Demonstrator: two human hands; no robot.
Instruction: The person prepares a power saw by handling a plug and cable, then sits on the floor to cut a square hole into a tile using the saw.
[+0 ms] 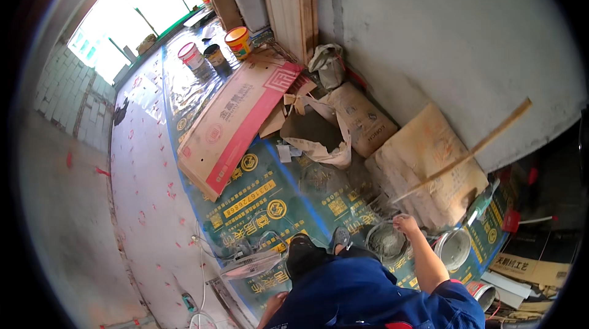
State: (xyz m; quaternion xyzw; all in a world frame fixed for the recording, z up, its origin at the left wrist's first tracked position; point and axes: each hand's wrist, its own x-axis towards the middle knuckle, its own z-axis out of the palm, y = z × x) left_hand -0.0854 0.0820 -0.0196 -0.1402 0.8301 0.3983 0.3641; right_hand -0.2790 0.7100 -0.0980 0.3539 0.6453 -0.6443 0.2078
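Observation:
My right hand (405, 223) is closed at the far rim of a bucket of grey mix (388, 244). Its fingers curl inward, but what lies in them is too small to make out. Just beyond it is the lower end of a long wooden stick (469, 155), which slants up to the right across a flattened paper sack (423, 166). Low beside my body, my left hand (277, 302) shows only in part, its fingers mostly hidden. A fan with a round cage (251, 264) is nearest to it.
An open sack of grey powder (316, 133) and a full paper sack (362, 117) stand by the wall. A large cardboard sheet (239, 123) lies on green floor film (257, 169). Right of me are a pale bucket (453, 249) and a green-handled power tool (483, 203). Cables (201, 274) trail left.

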